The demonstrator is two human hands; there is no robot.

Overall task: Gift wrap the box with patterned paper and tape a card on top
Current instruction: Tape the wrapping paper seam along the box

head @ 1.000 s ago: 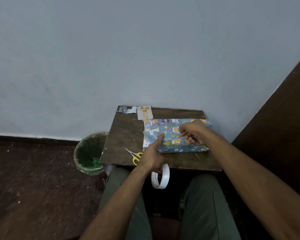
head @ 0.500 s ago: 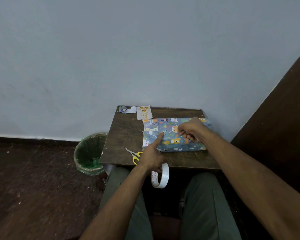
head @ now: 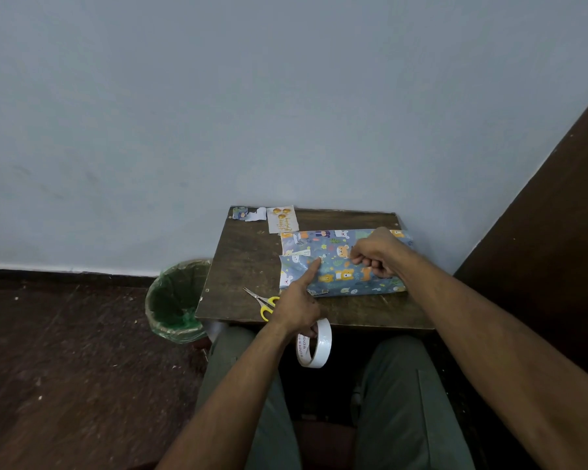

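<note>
On table [head: 245, 266], box [head: 347, 276] lies crosswise.

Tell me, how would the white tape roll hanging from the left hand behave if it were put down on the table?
The white ring-shaped tape roll is round and narrow, so on edge it would probably roll or topple off the small dark wooden table. It dangles from the left hand, so it seems light. Laid flat, it should stay.

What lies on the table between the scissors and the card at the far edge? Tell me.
Only bare table top lies between the scissors and the card, as the head view shows; the wrapped box sits off to the right.
</note>
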